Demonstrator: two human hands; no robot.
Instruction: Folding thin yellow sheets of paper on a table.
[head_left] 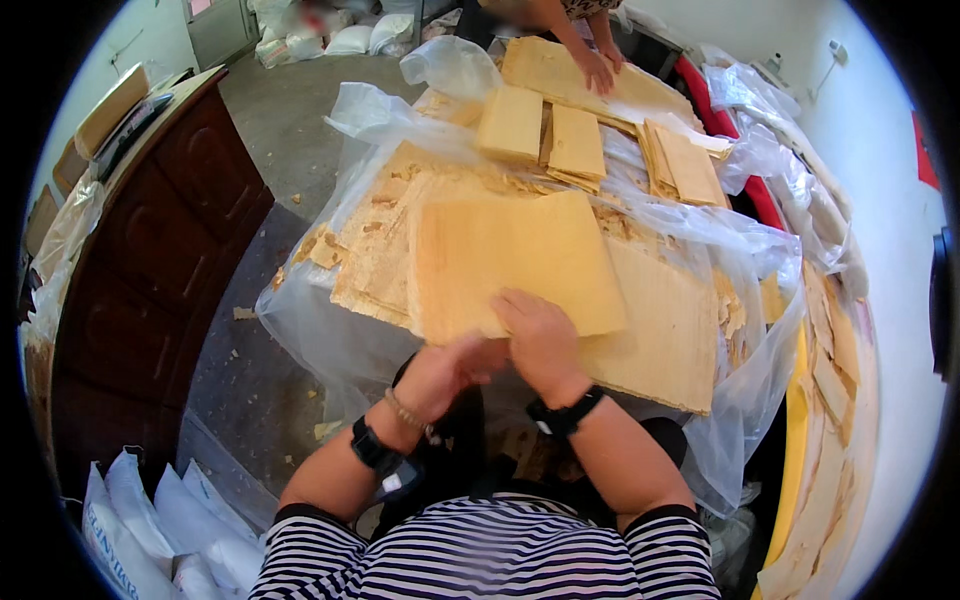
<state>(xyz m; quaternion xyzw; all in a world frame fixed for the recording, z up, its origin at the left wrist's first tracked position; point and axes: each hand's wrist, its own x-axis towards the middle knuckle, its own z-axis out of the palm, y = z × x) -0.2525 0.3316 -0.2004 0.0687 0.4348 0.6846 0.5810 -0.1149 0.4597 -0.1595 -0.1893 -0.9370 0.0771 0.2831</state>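
- Yellow sheet (pixel 515 255), broad and smooth, lies at twelve o'clock from the striped shirt (pixel 490 550), on top of rough flat sheets (pixel 655 345)
- Right hand (pixel 540 338) is at the sheet's six o'clock edge, fingers close together over the top; whether they pinch it, I can't tell from here
- Left hand (pixel 450 372) is at that edge too, toward seven, fingers partly curled and blurred, so I can't make out any hold
- Narrow, squared-off bundles (pixel 577 143) sit beyond, between twelve and one, and look finished to me
- Rough sheets reach round toward two, probably yet to be handled; I'd judge the work partway along
- Farther off at one, a co-worker's hands (pixel 597 72) lie on another broad sheet (pixel 645 98)
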